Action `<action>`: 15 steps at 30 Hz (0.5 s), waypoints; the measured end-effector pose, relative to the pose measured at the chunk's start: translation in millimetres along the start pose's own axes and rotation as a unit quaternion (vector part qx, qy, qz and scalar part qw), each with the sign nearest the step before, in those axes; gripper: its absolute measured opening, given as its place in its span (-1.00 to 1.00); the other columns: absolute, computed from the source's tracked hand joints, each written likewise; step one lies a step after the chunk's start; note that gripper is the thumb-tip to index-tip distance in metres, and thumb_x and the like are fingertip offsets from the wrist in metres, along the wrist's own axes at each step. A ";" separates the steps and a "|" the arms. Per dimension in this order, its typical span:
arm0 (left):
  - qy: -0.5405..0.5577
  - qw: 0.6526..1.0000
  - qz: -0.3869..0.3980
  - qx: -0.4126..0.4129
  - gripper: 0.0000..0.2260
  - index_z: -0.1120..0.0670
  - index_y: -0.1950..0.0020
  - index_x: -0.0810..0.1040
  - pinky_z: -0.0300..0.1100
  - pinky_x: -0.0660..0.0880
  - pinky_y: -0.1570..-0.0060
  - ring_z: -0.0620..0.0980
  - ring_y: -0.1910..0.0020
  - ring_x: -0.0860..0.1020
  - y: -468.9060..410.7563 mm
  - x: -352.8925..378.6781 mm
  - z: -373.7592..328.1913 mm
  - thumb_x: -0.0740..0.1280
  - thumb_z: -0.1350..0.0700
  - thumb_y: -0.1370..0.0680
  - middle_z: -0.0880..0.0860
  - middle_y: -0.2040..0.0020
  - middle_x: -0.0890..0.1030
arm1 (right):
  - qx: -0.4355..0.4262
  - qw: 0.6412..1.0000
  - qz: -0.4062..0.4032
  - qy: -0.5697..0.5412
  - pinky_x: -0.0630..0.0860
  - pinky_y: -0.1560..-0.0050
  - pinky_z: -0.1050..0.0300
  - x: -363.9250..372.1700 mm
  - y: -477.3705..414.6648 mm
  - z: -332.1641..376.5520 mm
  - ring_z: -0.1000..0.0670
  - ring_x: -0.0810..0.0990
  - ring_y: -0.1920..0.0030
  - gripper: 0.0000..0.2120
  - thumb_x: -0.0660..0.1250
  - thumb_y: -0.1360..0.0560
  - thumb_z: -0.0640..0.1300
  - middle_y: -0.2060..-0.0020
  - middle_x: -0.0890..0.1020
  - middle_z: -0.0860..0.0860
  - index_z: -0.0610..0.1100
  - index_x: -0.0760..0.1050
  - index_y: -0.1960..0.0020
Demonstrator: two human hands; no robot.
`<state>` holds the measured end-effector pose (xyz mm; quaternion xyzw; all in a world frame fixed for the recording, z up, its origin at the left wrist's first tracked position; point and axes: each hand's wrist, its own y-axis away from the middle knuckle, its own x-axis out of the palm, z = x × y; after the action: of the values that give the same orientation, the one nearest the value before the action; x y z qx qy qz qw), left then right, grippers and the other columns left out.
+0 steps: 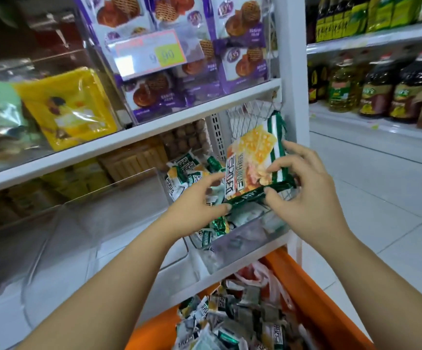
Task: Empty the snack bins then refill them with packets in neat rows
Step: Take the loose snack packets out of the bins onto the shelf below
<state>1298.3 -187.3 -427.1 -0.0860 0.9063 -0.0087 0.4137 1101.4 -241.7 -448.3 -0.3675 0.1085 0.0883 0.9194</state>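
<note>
Two-handed hold on a large crinkly green-edged packet of yellow crackers (252, 157), tilted, just above the clear plastic snack bin (242, 239). Pinched at its 7 o'clock corner between thumb and fingers of the left hand (197, 200); clasped along its 4 o'clock edge by curled fingers of the right hand (303, 190). Small green-and-white sachets (192, 173) loose in the bin, at 9 o'clock of the packet. More of the same heaped in an orange plastic basket (308, 281) at 6 o'clock.
</note>
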 end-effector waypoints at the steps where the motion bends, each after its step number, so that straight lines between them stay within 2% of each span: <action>1: 0.093 0.996 -0.001 -0.013 -0.49 -0.11 -0.43 0.29 -0.21 0.47 -0.17 -0.25 -0.08 0.53 8.4 -3.5 -5.5 0.36 0.17 -0.54 -0.09 -0.25 0.49 | 0.002 1.000 -0.006 -0.031 0.35 -0.23 0.30 0.1 -0.2 1.4 0.27 0.39 -0.26 -0.61 0.46 -0.34 -0.28 -0.28 0.37 0.17 0.19 0.44 0.12; 3: 0.267 0.963 -0.008 -0.046 -0.52 -0.12 -0.41 0.29 -0.12 0.54 -0.11 -0.17 -0.04 0.60 26.2 -9.4 -14.3 0.32 0.21 -0.56 -0.06 -0.15 0.59 | 0.010 0.995 -0.005 -0.095 0.38 -0.26 0.20 3.9 0.8 6.0 0.24 0.39 -0.31 -0.66 0.45 -0.31 -0.21 -0.25 0.41 0.20 0.17 0.45 0.10; 5: 0.375 0.923 -0.047 -0.071 -0.55 -0.11 -0.41 0.32 -0.06 0.61 0.02 -0.03 -0.04 0.64 45.5 -14.1 -16.1 0.30 0.20 -0.57 0.01 -0.11 0.64 | 0.025 0.988 0.013 -0.152 0.41 -0.24 0.24 12.8 6.7 13.8 0.29 0.37 -0.31 -0.73 0.41 -0.29 -0.18 -0.24 0.40 0.26 0.12 0.47 0.11; 7: 0.413 0.903 -0.092 -0.080 -0.57 -0.10 -0.38 0.35 -0.10 0.61 0.14 0.01 0.02 0.66 70.3 -17.8 -8.5 0.29 0.22 -0.56 0.07 -0.10 0.65 | 0.033 0.976 0.056 -0.206 0.46 -0.19 0.26 26.0 21.2 23.9 0.23 0.41 -0.30 -0.77 0.40 -0.29 -0.19 -0.24 0.40 0.22 0.07 0.49 0.13; 9: 0.433 0.888 -0.121 -0.094 -0.57 -0.11 -0.35 0.39 -0.13 0.60 0.18 0.03 0.05 0.67 100.1 -22.9 3.2 0.28 0.26 -0.55 0.10 -0.08 0.65 | 0.030 0.965 0.124 -0.229 0.49 -0.15 0.28 37.4 41.1 35.9 0.14 0.45 -0.30 -0.76 0.42 -0.32 -0.16 -0.28 0.39 0.16 0.14 0.51 0.10; 13: 0.460 0.861 -0.163 -0.142 -0.56 -0.09 -0.30 0.45 -0.14 0.61 0.22 0.05 0.09 0.67 170.1 -47.3 41.5 0.26 0.34 -0.53 0.10 -0.03 0.67 | 0.003 0.957 0.247 -0.152 0.38 -0.14 0.46 58.3 73.4 62.8 0.31 0.44 -0.23 -0.75 0.42 -0.39 0.11 -0.26 0.43 0.24 0.26 0.50 -0.05; 15: 0.447 0.858 -0.183 -0.174 -0.57 -0.07 -0.27 0.48 -0.14 0.62 0.25 0.02 0.13 0.67 207.5 -61.0 63.2 0.26 0.35 -0.52 0.07 0.01 0.68 | 0.019 0.947 0.291 -0.131 0.38 -0.09 0.50 75.7 84.2 75.7 0.33 0.47 -0.16 -0.72 0.41 -0.45 0.09 -0.16 0.49 0.30 0.29 0.43 -0.11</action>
<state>1354.2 30.6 -441.1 -0.3072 0.9486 0.0359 -0.0664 1163.8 -122.7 -470.1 -0.2880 0.0909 0.3978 0.8664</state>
